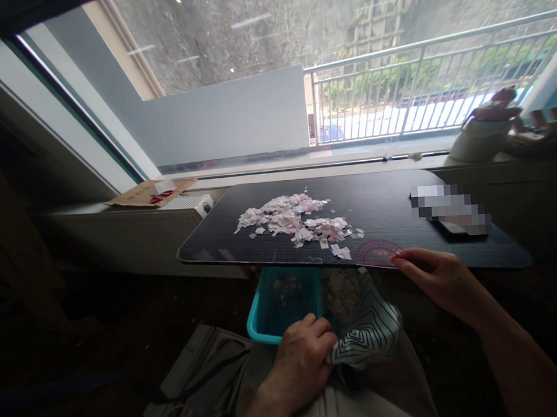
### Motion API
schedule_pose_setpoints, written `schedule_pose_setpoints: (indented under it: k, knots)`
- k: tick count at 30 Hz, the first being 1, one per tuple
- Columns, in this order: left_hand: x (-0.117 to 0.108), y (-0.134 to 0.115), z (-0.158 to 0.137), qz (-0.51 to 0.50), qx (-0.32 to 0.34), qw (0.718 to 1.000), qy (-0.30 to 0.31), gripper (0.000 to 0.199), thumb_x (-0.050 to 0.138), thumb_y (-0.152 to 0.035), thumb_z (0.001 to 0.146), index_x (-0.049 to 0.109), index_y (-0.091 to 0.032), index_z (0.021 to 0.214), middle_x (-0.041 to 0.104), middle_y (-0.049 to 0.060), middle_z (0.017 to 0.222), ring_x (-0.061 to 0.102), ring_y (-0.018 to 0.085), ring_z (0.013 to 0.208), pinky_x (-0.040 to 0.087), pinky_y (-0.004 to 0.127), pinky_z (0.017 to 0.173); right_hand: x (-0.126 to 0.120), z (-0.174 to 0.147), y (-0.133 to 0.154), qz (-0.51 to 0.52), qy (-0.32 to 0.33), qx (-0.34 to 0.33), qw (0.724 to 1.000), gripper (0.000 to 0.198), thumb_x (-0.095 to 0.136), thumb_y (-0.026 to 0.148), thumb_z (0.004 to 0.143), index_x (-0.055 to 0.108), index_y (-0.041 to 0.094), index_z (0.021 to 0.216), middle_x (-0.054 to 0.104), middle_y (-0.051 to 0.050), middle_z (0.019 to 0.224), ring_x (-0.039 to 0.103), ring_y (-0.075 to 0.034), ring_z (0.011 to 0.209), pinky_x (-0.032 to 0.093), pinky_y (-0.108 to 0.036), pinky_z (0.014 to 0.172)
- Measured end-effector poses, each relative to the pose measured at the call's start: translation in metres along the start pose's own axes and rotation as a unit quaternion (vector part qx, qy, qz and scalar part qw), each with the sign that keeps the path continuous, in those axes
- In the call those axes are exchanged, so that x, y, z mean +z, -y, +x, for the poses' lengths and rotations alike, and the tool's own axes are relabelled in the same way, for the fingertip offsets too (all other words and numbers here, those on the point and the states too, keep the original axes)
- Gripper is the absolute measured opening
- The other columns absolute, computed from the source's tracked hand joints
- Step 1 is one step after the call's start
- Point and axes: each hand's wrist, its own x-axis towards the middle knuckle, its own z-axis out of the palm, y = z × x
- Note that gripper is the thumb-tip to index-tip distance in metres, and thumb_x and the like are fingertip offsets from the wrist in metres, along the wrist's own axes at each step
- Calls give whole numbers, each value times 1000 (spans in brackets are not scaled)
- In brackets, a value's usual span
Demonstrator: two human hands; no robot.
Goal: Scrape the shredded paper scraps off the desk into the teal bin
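Note:
Between the thumb and fingers of my right hand (434, 275) is a see-through red protractor (374, 253), lying at the near edge of the dark tabletop (380, 197). Just beyond it spreads a pile of small pale-pink and white paper scraps (288, 217). My left hand (307, 347) is closed on the edge of a clear plastic bag (369, 328) with black line patterns, on my lap. More scraps show inside the bag. Against the left hand stands a teal plastic bin (261, 324), with some scraps at its bottom.
A phone-like object (461, 227), partly blurred out, rests at the table's right. On the left, red-handled scissors (162, 196) lie on brown paper (140, 194) over a radiator (189, 204). A window with a sill runs behind; a pale bag-like object (480, 135) sits there.

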Motion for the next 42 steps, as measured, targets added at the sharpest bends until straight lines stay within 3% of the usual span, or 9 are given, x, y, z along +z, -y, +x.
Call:
schedule_pose_setpoints:
  k: [6,11,16,21,27,33,38,42]
  knots:
    - [1,0,1,-1,-2,1000,0,6,60,-15,79,55,-19,79,57,1,87,47,20,82,36,31,65,8,7,-2,11,-42,-6,999,31,57,45,76,73,21,86,74,-3,82,68,-22,79,49,-30,70]
    - [1,1,1,0,-4,1000,3,8,61,-14,77,55,-18,81,57,1,89,47,20,83,37,31,66,15,12,1,-2,-9,-24,1000,30,56,44,78,73,21,88,74,-2,82,68,-21,78,49,-29,70]
    - [0,0,1,0,-3,1000,8,7,59,-13,77,55,-18,80,56,2,88,48,20,83,38,31,67,12,11,-1,-34,-52,-11,998,28,56,43,78,73,22,86,74,-3,82,67,-22,79,48,-30,70]
    - [-1,0,1,5,1,1000,2,6,57,-14,78,55,-19,80,56,3,87,47,20,82,39,31,66,15,12,2,-22,-12,-38,999,28,55,42,80,73,22,86,74,-2,79,67,-20,75,49,-28,66]
    - [-1,0,1,3,3,1000,5,7,58,-13,77,55,-18,81,56,3,87,47,20,82,38,31,66,19,16,5,-28,-47,-43,998,27,54,41,81,73,22,87,74,-3,82,68,-21,76,49,-30,67]
    - [1,0,1,4,-4,1000,8,8,58,-12,77,55,-18,80,56,2,88,47,20,83,38,31,67,22,15,6,-25,-12,-62,998,29,54,42,81,73,21,88,73,-3,79,67,-20,73,48,-28,65]
    - [1,-1,0,3,-4,1000,7,7,59,-13,78,54,-18,80,56,2,88,47,20,83,38,31,67,17,17,1,-53,-62,-37,996,30,55,43,81,73,21,88,74,-4,80,67,-21,74,48,-30,66]
    - [0,-1,1,1,-3,1000,3,4,57,-15,81,54,-18,79,56,3,87,47,20,82,38,31,67,17,18,0,-32,-53,-50,997,29,54,42,81,73,22,88,74,-4,82,67,-21,76,49,-30,66]
